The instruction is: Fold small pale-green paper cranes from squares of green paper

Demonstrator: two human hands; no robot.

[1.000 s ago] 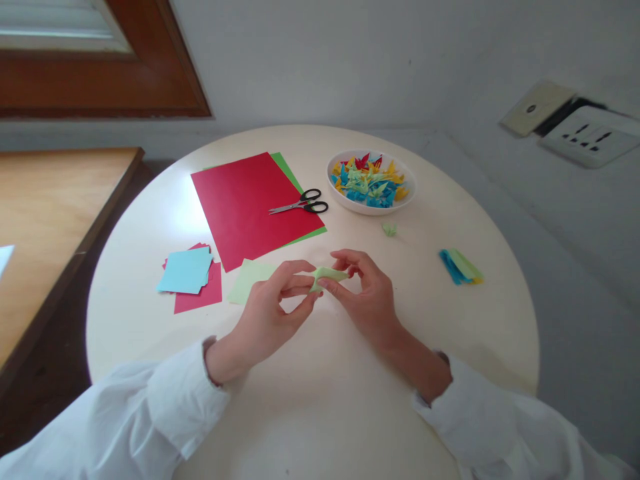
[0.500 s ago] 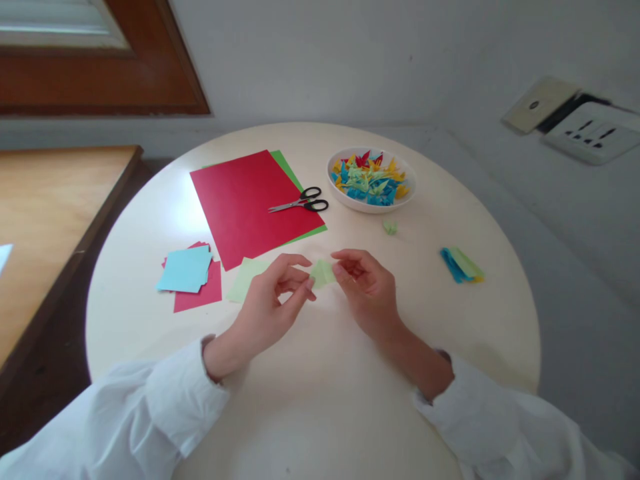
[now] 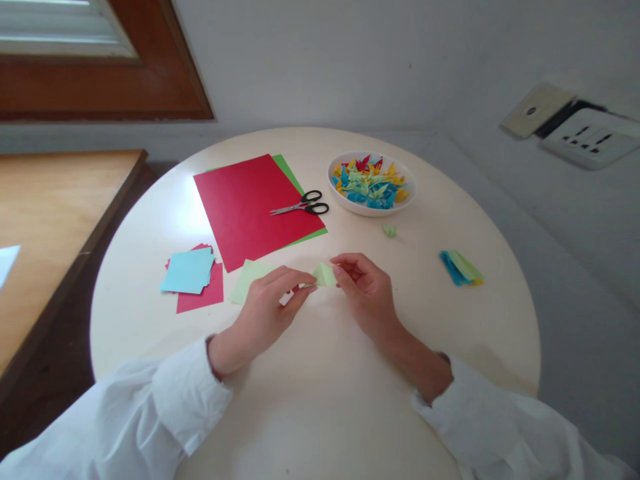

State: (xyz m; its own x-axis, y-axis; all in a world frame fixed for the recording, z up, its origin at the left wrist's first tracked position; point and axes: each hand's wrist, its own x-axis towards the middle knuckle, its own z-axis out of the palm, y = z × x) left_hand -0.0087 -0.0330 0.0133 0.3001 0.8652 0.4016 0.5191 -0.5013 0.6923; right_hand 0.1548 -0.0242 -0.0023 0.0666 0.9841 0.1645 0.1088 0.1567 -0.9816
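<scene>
Between my hands is a small light green origami paper (image 3: 325,274) with creases in it. My left hand (image 3: 273,303) pinches its left edge between thumb and fingers. The thumb and fingertips of my right hand (image 3: 367,290) grip its right side. Partly behind my left hand lies a flat light green paper square (image 3: 249,280). Farther left are a stack of light blue paper squares (image 3: 187,271) and some red squares (image 3: 213,288) beneath. A tiny folded green paper piece (image 3: 389,231) rests beyond my right hand.
Black-handled scissors (image 3: 303,203) lie on a large red sheet (image 3: 245,200) over a green one. A white bowl (image 3: 345,203) holds many colourful folded paper pieces. Folded blue, green and yellow papers (image 3: 463,268) lie at right on the round table (image 3: 320,400). Wall sockets (image 3: 585,140) are at right.
My left fingers have flattened and closed together at the paper's left edge. The right hand keeps its grip. The whole view has shifted slightly.
</scene>
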